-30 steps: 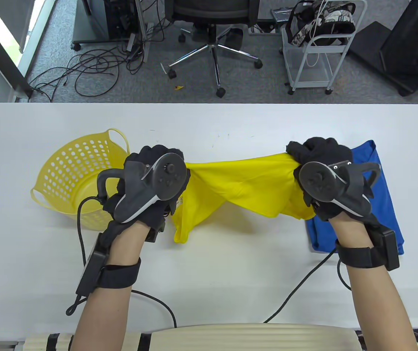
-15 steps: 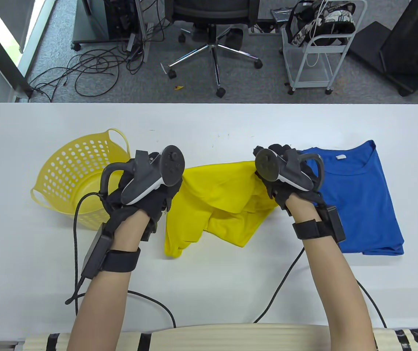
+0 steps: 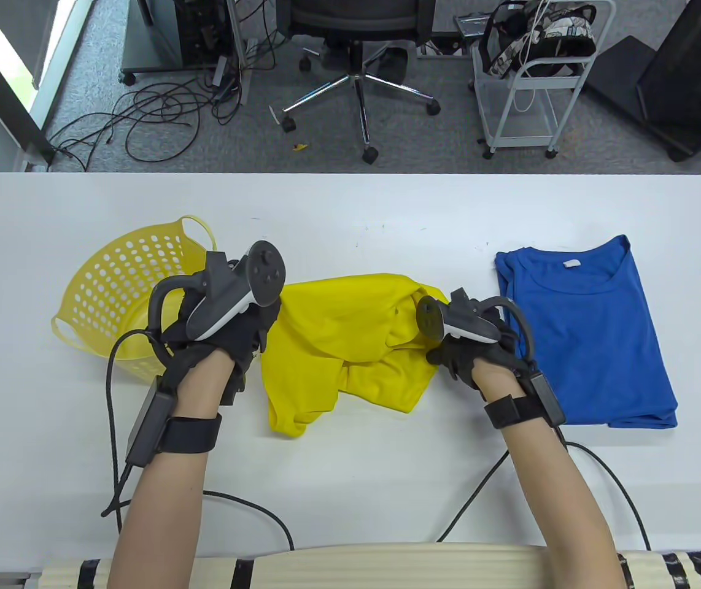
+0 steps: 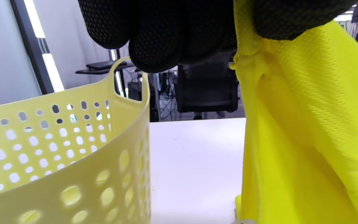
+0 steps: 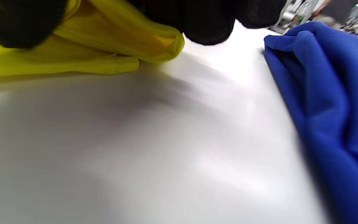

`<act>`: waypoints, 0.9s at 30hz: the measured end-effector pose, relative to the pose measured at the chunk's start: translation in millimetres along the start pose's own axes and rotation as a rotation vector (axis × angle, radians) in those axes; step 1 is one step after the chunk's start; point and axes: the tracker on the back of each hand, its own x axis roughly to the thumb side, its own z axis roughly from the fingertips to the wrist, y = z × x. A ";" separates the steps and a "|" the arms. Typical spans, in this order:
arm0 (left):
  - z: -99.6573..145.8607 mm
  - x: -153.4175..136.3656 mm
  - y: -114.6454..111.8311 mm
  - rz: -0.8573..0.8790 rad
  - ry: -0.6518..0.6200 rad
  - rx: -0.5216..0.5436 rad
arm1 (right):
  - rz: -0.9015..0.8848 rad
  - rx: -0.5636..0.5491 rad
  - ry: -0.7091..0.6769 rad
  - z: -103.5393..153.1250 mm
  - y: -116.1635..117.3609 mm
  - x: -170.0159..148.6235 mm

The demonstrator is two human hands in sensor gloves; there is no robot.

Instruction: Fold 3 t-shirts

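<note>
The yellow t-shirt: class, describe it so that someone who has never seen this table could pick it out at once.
On the white table, look between the perforated yellow basket on the left and the blue t-shirt lying flat on the right. The yellow t-shirt sits crumpled in the middle, gripped by the left hand and the right hand. It alone is bunched cloth held at both sides.

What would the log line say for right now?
left hand: grips yellow shirt | right hand: grips yellow shirt | blue shirt: folded, apart
</note>
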 end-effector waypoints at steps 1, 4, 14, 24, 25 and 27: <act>1.1 -1.6 -0.2 0.000 0.003 0.000 | -0.006 -0.003 0.001 -1.4 0.4 0.8; 5.0 -9.4 -1.7 0.002 0.021 -0.004 | 0.019 -0.039 0.013 -6.4 0.7 5.2; 12.4 -35.4 0.0 0.004 0.079 -0.001 | -0.118 -0.222 0.108 20.9 -43.0 -27.4; 26.6 -39.4 20.2 0.093 0.056 0.055 | -0.218 -0.529 0.210 112.4 -137.2 -106.5; 28.6 -38.4 24.4 0.098 0.053 0.065 | -0.219 -0.547 0.214 119.6 -145.1 -109.5; 33.2 -37.2 35.8 0.109 0.046 0.091 | -0.233 -0.592 0.222 137.0 -164.7 -116.2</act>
